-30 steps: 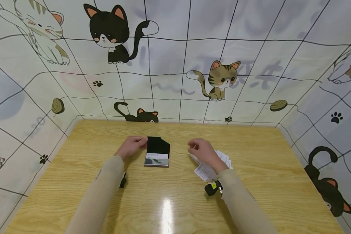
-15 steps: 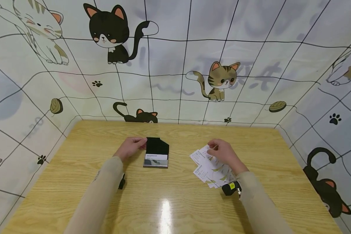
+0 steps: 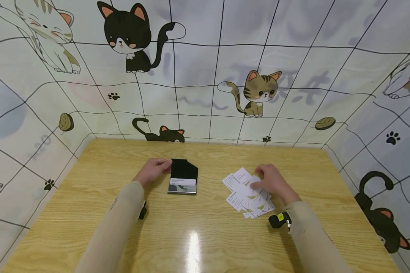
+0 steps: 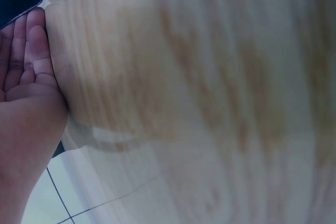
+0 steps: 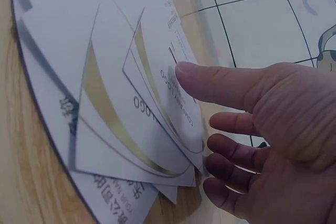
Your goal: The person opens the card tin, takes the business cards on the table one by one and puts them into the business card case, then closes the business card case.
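On the wooden table lies a business card case (image 3: 182, 185), its black lid (image 3: 183, 169) flipped back and a white card (image 3: 183, 181) showing inside. My left hand (image 3: 153, 170) holds the lid's left edge by thumb and fingers; in the left wrist view the fingertips (image 4: 35, 17) meet the dark case. To the right spreads a loose pile of business cards (image 3: 247, 195), white with gold curves. My right hand (image 3: 273, 180) is over the pile's upper right side. In the right wrist view its thumb (image 5: 191, 72) touches the top card (image 5: 163, 85), the other fingers loosely bent beside the card's edge.
The wooden table (image 3: 198, 223) meets a cloth backdrop (image 3: 198, 98) printed with cartoon cats behind and at both sides. A black wrist camera (image 3: 278, 220) hangs below the right wrist, close to the cards. Bare wood separates the case from the pile.
My right hand has moved right, from the pile's left edge to its upper right side, uncovering more cards. My left hand and the card case have stayed in place.
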Tool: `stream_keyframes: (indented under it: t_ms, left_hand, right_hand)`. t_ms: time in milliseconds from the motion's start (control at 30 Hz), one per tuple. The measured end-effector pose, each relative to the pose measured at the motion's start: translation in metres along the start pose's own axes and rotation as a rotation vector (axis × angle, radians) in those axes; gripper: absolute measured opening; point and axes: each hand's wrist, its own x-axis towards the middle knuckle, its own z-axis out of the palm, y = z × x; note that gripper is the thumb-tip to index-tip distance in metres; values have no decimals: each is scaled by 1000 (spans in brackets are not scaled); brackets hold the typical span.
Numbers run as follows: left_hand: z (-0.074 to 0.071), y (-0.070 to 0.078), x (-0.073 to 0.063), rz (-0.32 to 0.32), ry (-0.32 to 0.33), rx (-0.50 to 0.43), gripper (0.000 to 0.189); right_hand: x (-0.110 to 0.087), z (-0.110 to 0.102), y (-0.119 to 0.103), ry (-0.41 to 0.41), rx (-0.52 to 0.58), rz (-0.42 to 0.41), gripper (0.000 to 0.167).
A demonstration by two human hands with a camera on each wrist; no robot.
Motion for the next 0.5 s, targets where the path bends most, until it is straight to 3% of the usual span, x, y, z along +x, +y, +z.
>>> stream_keyframes:
  t_ms: [400,500]
  left_hand:
    - [1,1,-1,-14,9,-13,39]
    - [1,4,-3,6,7,-21,38]
  right_hand:
    - [0,2,4,-22,-14,4,48]
    - [0,2,3,-25,2,18,46]
